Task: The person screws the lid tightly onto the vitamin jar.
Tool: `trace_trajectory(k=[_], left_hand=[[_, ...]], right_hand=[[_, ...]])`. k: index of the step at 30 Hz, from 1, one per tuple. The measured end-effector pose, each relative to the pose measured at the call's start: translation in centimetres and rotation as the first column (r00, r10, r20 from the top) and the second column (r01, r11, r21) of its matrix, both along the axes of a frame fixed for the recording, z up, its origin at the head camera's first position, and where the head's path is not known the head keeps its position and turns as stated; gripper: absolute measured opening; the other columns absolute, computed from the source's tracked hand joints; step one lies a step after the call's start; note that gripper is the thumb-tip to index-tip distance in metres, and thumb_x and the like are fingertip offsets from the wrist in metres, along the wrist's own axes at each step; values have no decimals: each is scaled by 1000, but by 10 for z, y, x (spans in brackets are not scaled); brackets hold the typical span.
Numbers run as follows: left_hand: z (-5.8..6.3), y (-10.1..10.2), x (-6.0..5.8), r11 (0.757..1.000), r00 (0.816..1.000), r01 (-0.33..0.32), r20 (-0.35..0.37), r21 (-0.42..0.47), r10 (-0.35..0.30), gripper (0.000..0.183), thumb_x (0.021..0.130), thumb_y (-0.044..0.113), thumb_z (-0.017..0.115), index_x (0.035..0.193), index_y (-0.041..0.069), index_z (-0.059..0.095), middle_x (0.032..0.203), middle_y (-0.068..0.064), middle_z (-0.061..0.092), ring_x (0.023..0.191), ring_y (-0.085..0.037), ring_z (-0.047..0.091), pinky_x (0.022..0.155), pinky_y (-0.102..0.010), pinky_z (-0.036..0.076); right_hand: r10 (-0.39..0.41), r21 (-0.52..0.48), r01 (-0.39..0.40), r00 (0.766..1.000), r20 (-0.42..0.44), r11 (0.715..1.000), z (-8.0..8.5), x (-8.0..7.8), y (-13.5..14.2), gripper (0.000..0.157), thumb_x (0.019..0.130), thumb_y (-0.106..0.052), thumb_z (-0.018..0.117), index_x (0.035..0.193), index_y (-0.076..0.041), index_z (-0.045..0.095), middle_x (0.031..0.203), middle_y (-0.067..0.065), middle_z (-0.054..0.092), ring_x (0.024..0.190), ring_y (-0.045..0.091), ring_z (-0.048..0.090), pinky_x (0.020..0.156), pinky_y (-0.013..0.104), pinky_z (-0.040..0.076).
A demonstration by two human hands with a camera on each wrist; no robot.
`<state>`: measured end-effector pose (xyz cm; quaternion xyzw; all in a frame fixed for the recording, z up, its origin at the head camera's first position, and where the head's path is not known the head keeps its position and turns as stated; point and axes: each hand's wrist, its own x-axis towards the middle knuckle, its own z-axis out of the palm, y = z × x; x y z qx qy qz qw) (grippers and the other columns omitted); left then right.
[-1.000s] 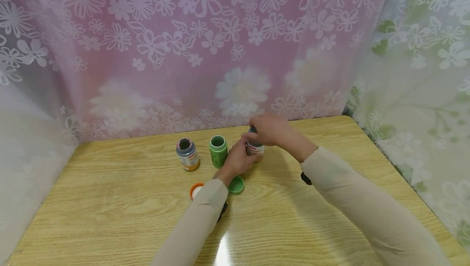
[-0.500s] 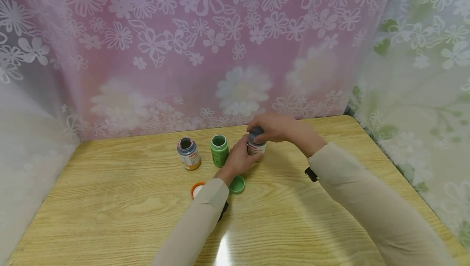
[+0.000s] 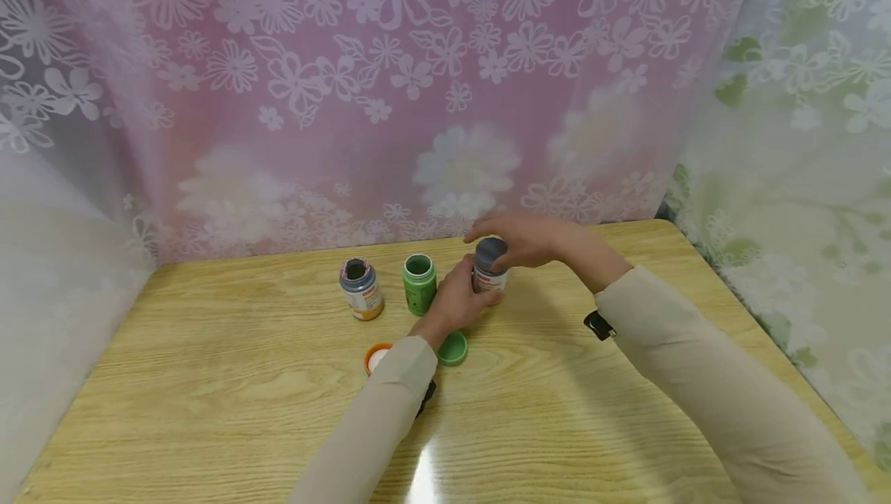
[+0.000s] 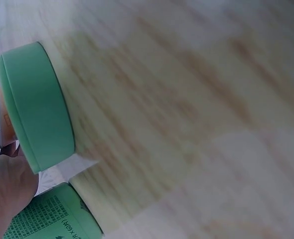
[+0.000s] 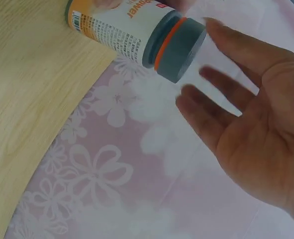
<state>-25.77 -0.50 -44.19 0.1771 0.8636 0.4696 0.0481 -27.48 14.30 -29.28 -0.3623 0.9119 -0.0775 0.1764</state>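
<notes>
1. Holding the grey-topped bottle (image 3: 491,283) upright on the table (image 3: 209,396) with left hand (image 3: 458,300), fingers curled round it.
2. Around the grey lid (image 5: 187,54), right hand (image 5: 266,124) with fingers apart; in right wrist view, a gap before most fingertips, plus an orange ring (image 5: 170,44).
3. In left wrist view, tiny print on the green bottle (image 4: 57,216), at 9 o'clock from the grey-topped bottle.
4. Only in head view, open grey bottle (image 3: 363,300) farther out at 9 o'clock; orange lid (image 3: 376,359) at 8 o'clock.
5. Wood-look table, partly shiny; pink flowery cloth (image 3: 348,141) at 12 o'clock.
</notes>
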Motion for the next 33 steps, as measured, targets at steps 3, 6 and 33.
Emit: trace_trajectory(k=[3, 6, 33], left_hand=[[1, -1, 0, 1000, 1000, -4, 3, -10, 4, 60, 89, 32, 70, 137, 10, 41, 122, -5, 56, 108, -20, 57, 91, -37, 46], [1, -1, 0, 1000, 1000, -4, -1, -25, 4, 60, 89, 33, 69, 137, 10, 41, 122, -5, 56, 108, -20, 57, 92, -37, 45], [0, 2, 1, 1000, 1000, -9, 5, -24, 9, 55, 89, 31, 70, 133, 10, 43, 120, -4, 57, 106, -19, 57, 90, -37, 46]], right_hand=[[70, -37, -70, 998, -1, 997, -1, -1, 1, 43, 86, -2, 70, 127, -7, 60, 131, 14, 53, 120, 31, 49, 96, 46, 41], [51, -27, -52, 998, -34, 998, -5, -1, -1, 38, 86, -3, 71, 123, -5, 63, 123, 13, 58, 112, 29, 54, 92, 43, 44], [-10, -22, 10, 1000, -4, 1000, -8, -7, 1, 40, 89, -14, 70, 127, -4, 61, 126, 12, 58, 108, 26, 57, 87, 39, 48]])
